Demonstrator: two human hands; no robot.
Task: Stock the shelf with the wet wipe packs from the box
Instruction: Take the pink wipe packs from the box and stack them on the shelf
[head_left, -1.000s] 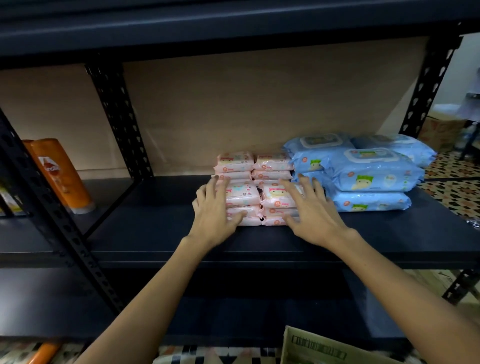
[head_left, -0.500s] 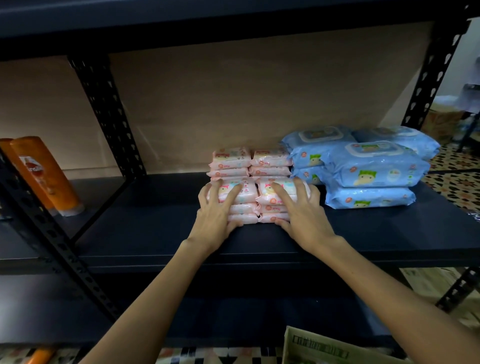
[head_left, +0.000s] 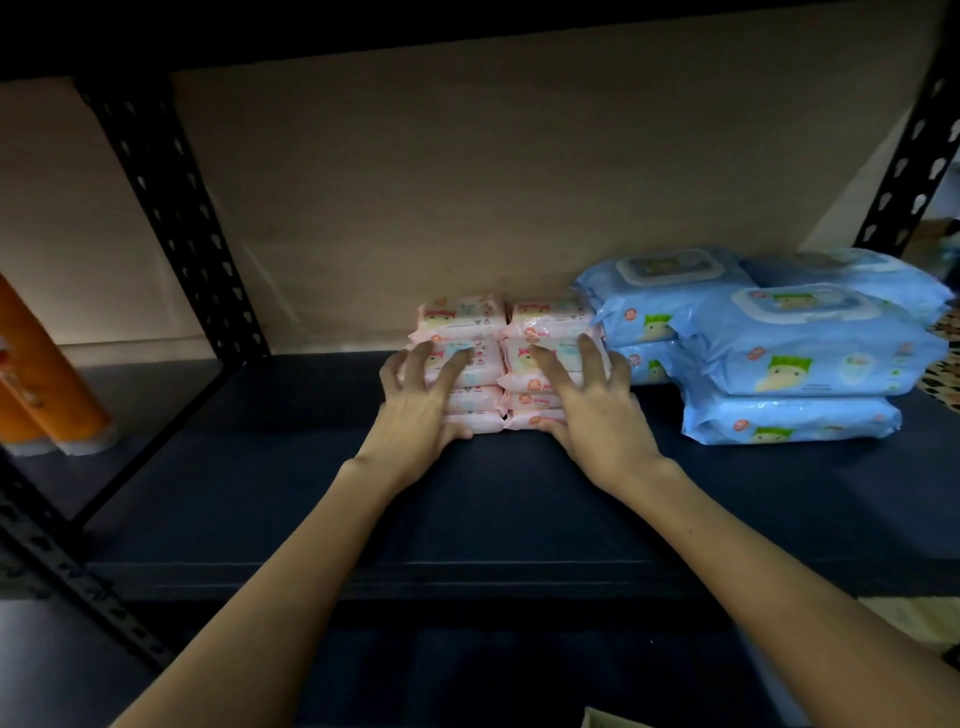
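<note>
Head view shows your left hand (head_left: 415, 410) and right hand (head_left: 597, 415) at centre frame, fingers spread and bent against the front pink wet wipe packs (head_left: 467, 374), thumbs low at the base, likely squaring both stacks. They sit on the shelf (head_left: 311, 493), touching the blue packs (head_left: 779, 358) (right of centre) to save room.

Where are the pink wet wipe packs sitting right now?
In the head view, the pink wet wipe packs sit mid-shelf toward the back, stacked directly left of the blue wet wipe packs, with both hands on the front stacks.
</note>
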